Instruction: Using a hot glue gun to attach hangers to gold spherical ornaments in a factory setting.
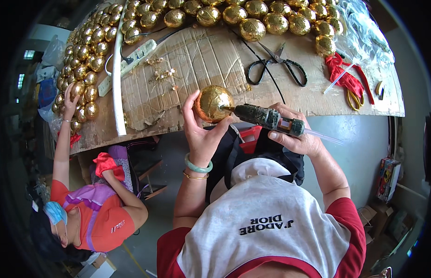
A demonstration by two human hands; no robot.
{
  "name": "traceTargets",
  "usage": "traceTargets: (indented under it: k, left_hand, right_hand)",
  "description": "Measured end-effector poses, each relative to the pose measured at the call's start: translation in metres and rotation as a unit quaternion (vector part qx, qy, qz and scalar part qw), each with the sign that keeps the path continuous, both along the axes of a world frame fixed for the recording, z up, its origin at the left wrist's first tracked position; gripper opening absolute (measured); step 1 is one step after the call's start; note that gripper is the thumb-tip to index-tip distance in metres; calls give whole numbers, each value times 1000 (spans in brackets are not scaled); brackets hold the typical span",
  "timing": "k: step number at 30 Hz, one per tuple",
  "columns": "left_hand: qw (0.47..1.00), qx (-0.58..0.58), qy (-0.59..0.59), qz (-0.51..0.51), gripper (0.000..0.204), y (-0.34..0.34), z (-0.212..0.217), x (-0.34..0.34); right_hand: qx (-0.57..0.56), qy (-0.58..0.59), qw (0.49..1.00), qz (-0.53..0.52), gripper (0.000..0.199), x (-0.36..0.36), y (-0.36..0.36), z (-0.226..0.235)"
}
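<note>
the left hand [200, 131] cups a gold ball [213, 103] from below and behind, thumb on the near right side and fingers curled up around the left side, so the ball is held just off the near edge of the table [317, 99], over the person's lap. the right hand [296, 134] is wrapped around a dark green glue gun [266, 118], fingers closed on its body and the thumb laid along the underside; the nozzle touches the right side of the ball. a clear glue stick [323, 135] sticks out of the back of the gun, to the right. on the left wrist sit a pale green bangle [198, 165] and a thin gold bangle [195, 176].

on the table, a worn sheet of cardboard [187, 65] covers the middle, its torn edge hanging at the near edge. black scissors [276, 67] lie right of the cardboard, blades apart, with a thin black cord crossing under them. rows of gold balls [252, 16] fill the far edge and run down the left end of the table. a white power strip [127, 65] and a white tube [116, 78] lie toward the left end. red ribbon [340, 74] and yellow-handled scissors [354, 98] lie near the right end, beside clear plastic bags [363, 32] at the far right corner.

a co-worker in an orange top sits at the left end; the co-worker's hand [69, 104] reaches up to the balls there, fingers spread against them.
</note>
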State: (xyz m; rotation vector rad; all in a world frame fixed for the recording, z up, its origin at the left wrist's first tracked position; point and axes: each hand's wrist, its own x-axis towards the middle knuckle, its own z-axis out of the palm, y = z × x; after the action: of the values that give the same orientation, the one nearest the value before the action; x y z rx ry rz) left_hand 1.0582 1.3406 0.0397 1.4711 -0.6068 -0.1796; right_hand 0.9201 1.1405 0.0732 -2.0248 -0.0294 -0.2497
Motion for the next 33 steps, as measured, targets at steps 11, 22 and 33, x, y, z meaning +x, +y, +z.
traceTargets:
  k: [11,22,33]
  left_hand:
    - [1000,-13,23,-4,82,-2,-2,0]
    - [998,-36,47,11,82,5,3,0]
    - [989,-86,118,7,82,39,-11,-6]
  right_hand:
    - [-42,-10,999,-1,40,-3,-5,-1]
    - [-53,-2,998,17,40,3,-2,3]
    - [375,172,909,-55,40,59,1,-42]
